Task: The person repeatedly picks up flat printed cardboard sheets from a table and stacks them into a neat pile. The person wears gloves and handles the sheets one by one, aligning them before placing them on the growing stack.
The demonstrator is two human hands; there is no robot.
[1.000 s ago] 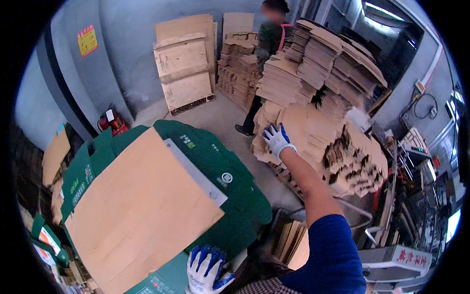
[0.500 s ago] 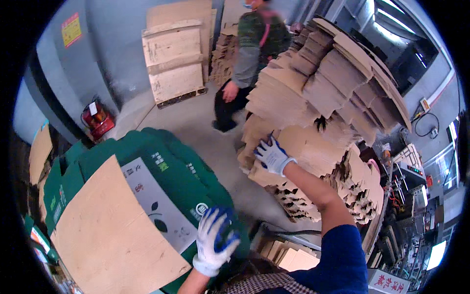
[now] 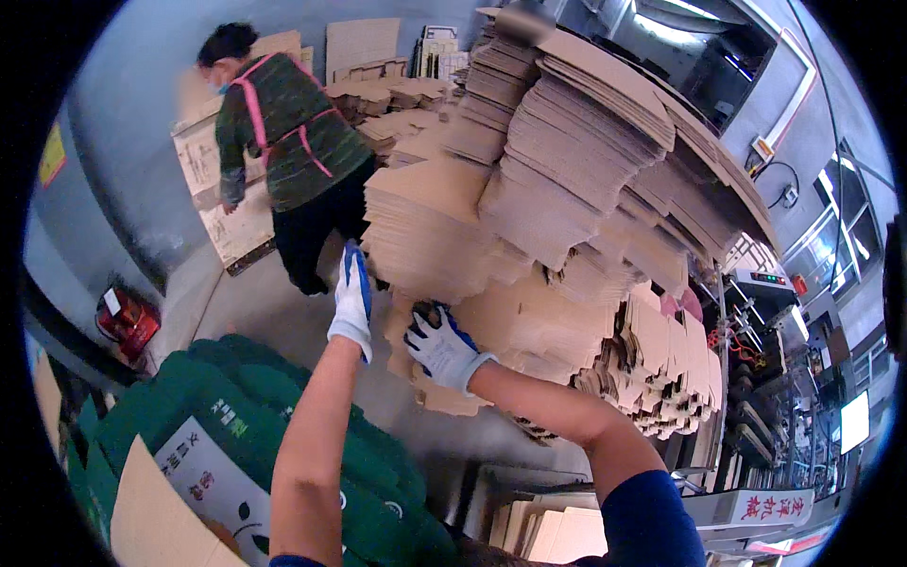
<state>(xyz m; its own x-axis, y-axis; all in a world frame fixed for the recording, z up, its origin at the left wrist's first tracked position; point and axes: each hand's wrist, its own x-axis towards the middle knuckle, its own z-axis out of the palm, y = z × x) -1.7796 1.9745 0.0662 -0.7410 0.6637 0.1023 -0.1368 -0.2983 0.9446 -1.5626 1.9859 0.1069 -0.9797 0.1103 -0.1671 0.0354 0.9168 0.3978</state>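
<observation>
My right hand (image 3: 442, 352), in a white and blue work glove, rests on a lower pile of flat brown cardboard sheets (image 3: 529, 317). Its fingers are spread over the near left end of the pile, with a dark patch at the fingertips that I cannot make out. My left hand (image 3: 351, 300), gloved the same way, is stretched out edge-on in the air left of that pile. Nothing shows in it. Below my left forearm lie green printed cardboard pieces (image 3: 255, 373), with a plain brown cardboard sheet (image 3: 156, 515) on them.
Taller cardboard stacks (image 3: 567, 161) rise behind my right hand. A person (image 3: 293, 142) in a dark patterned top with pink straps stands beyond my left hand. A red fire-extinguisher box (image 3: 128, 323) is on the floor at left. Machinery (image 3: 775, 378) lines the right side.
My left hand has gone from above the green pieces forward to beside the cardboard pile. My view has swung right. The other person has moved left and now stands turned away.
</observation>
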